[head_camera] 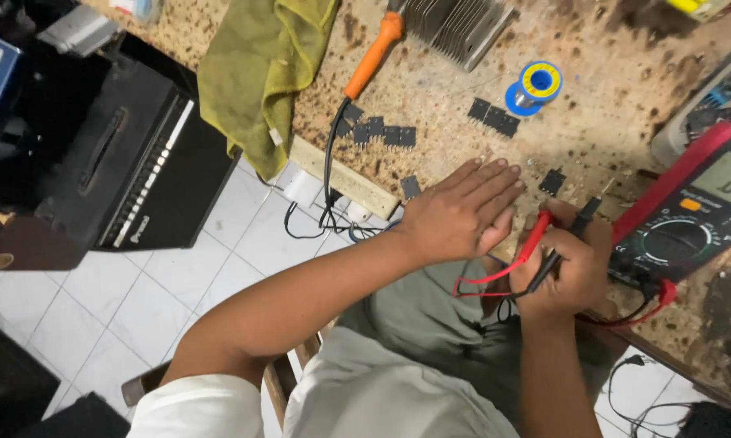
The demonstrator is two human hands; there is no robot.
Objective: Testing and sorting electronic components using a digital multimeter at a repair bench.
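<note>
Fingers (495, 182) flat, seemingly near bench edge (345, 174).

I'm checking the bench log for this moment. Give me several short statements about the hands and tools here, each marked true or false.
1. The right hand holds both the red probe and the black probe. True.
2. The left hand grasps the soldering iron. False: it lies flat on the workbench, and the iron lies apart, further up.
3. The multimeter sits beside the right hand. True.
4. The solder spool rests on the green cloth. False: it sits on the bare bench, right of the cloth.
5. Small black components lie on the bench. True.
</note>
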